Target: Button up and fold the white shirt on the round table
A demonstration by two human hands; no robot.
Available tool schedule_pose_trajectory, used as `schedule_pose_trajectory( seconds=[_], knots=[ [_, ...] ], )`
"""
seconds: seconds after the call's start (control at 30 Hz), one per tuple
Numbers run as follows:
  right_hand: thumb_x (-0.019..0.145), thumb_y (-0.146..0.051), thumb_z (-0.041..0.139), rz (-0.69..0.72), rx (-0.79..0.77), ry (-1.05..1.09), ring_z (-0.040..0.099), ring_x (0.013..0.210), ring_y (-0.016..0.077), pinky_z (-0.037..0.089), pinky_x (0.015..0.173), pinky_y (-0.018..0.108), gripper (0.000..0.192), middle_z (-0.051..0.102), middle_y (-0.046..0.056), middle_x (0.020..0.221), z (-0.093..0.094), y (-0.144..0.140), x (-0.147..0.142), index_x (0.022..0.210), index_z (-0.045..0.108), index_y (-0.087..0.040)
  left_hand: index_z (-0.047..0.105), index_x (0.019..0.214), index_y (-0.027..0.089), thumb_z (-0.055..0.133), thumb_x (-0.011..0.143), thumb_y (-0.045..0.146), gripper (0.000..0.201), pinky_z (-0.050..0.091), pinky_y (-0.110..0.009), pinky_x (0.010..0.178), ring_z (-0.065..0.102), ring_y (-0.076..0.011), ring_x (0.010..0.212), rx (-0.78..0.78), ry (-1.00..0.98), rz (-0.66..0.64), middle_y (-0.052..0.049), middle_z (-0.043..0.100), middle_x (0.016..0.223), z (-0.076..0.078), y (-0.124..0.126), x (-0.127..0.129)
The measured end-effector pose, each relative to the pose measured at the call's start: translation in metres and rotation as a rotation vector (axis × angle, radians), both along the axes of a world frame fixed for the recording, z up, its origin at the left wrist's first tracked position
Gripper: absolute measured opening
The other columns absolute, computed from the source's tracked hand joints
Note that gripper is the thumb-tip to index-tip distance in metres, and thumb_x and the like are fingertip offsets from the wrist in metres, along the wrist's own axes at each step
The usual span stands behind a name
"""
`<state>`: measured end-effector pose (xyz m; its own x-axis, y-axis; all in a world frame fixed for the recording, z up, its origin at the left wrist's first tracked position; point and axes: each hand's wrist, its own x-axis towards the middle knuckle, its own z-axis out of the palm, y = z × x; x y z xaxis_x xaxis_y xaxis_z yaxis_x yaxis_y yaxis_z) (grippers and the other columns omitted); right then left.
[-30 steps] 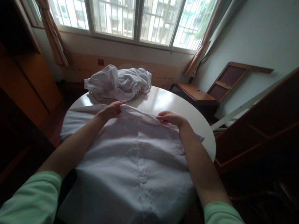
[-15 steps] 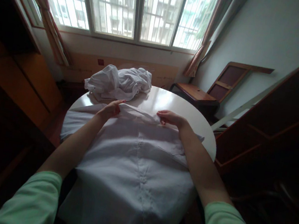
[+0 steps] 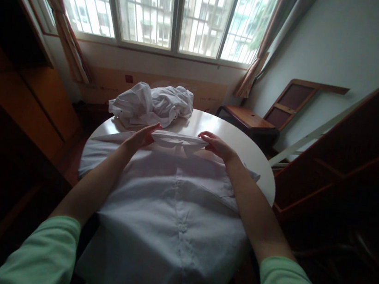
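A white button-up shirt (image 3: 155,193) lies front side up over the round white table (image 3: 241,142), its lower part hanging over the near edge. The collar (image 3: 178,139) is at the far end, folded over into a band. My left hand (image 3: 144,136) is closed on the collar's left end. At its right end my right hand (image 3: 215,144) pinches the collar between thumb and fingers. Buttons run down the middle of the shirt, and one sleeve (image 3: 99,151) spreads out to the left.
A crumpled heap of white cloth (image 3: 152,104) sits at the table's far left. Beyond the table's right side stands a wooden chair (image 3: 248,117). Dark wooden furniture (image 3: 343,167) rises at the right, a cabinet (image 3: 40,108) at the left. A barred window (image 3: 144,10) is ahead.
The collar has gone from loosely bunched to a neat, straighter folded band. My right hand has shifted slightly up and its fingers have moved onto the collar's top edge.
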<state>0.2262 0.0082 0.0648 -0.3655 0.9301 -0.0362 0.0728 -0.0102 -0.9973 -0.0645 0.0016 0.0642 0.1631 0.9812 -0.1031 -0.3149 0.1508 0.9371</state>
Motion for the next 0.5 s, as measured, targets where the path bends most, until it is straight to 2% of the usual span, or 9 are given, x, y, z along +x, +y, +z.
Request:
schedule_pose_trajectory(
  seconds=[0.1, 0.23, 0.33, 0.5],
  knots=[
    [0.066, -0.044, 0.07, 0.01, 0.032, -0.08, 0.046, 0.059, 0.0061, 0.036, 0.049, 0.018, 0.034, 0.057, -0.001, 0.076, 0.001, 0.0, 0.003, 0.087, 0.063, -0.018, 0.062, 0.079, 0.014, 0.066, 0.071, 0.022, 0.012, 0.04, -0.019, 0.055, 0.055, -0.0095, 0.057, 0.053, 0.103, -0.055, 0.0, 0.06, 0.068, 0.003, -0.005, -0.003],
    [0.066, -0.041, 0.069, 0.029, 0.092, -0.251, 0.043, 0.056, 0.007, 0.032, 0.049, 0.02, 0.034, 0.055, -0.002, 0.07, 0.001, 0.004, 0.006, 0.089, 0.063, -0.018, 0.059, 0.081, 0.016, 0.076, 0.055, 0.019, 0.031, 0.035, -0.018, 0.054, 0.051, -0.0091, 0.059, 0.196, 0.281, -0.181, 0.002, 0.057, 0.07, 0.001, -0.004, -0.007],
    [0.064, -0.035, 0.071, -0.027, 0.171, -0.43, 0.039, 0.052, 0.0074, 0.03, 0.049, 0.021, 0.034, 0.051, -0.004, 0.064, 0.0, 0.007, 0.001, 0.091, 0.06, -0.017, 0.057, 0.072, 0.016, 0.079, 0.048, 0.019, 0.033, 0.032, -0.018, 0.056, 0.047, -0.009, 0.062, 0.328, 0.47, -0.144, 0.004, 0.053, 0.067, -0.003, 0.0, -0.006],
    [0.072, -0.037, 0.064, -0.256, 0.413, -0.747, 0.049, 0.065, 0.014, 0.034, 0.058, 0.024, 0.027, 0.057, 0.002, 0.074, -0.003, 0.005, -0.013, 0.086, 0.057, -0.015, 0.049, 0.062, 0.017, 0.076, 0.052, 0.026, 0.03, 0.026, -0.019, 0.053, 0.037, -0.0088, 0.057, 0.428, 0.639, -0.012, 0.006, 0.043, 0.058, -0.013, 0.005, 0.001]
  ],
)
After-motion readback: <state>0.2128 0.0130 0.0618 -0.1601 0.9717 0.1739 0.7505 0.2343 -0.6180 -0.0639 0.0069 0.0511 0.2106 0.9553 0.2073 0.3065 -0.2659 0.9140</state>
